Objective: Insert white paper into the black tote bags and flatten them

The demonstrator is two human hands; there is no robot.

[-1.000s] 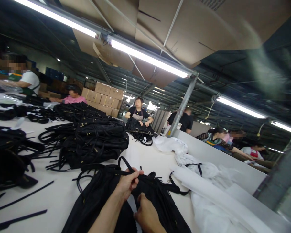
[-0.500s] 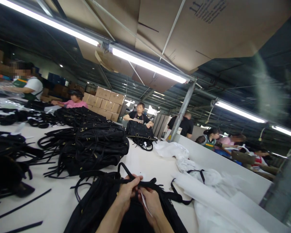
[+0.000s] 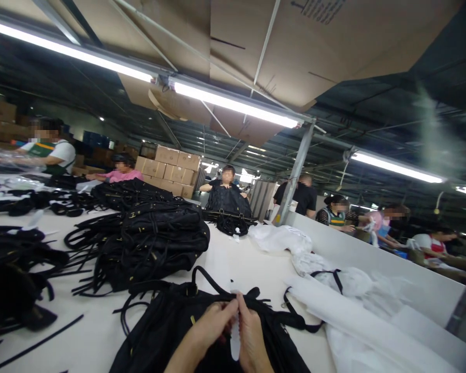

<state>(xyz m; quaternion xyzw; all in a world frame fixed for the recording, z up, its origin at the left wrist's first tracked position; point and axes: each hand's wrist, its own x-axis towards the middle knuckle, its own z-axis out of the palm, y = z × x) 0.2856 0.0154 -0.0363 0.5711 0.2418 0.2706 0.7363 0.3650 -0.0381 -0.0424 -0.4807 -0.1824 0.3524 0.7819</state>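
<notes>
At the near edge of a long white tabletop (image 3: 236,259), a worker's two hands meet over a black bag (image 3: 171,326) lying flat in front of them. The left hand (image 3: 212,326) and the right hand (image 3: 252,334) are both closed, pinching between their fingertips a small white tag (image 3: 235,336) at the bag's top edge, just below its looping black strap (image 3: 209,282). A heap of black bags (image 3: 151,238) rises just beyond, with loose black straps (image 3: 34,331) scattered to the left. White wrapping sheets (image 3: 345,311) lie along the right side, against a low white wall (image 3: 373,256). At the far end, another person (image 3: 227,189) holds up a dark bag, and stacked cardboard boxes (image 3: 171,163) stand behind.
</notes>
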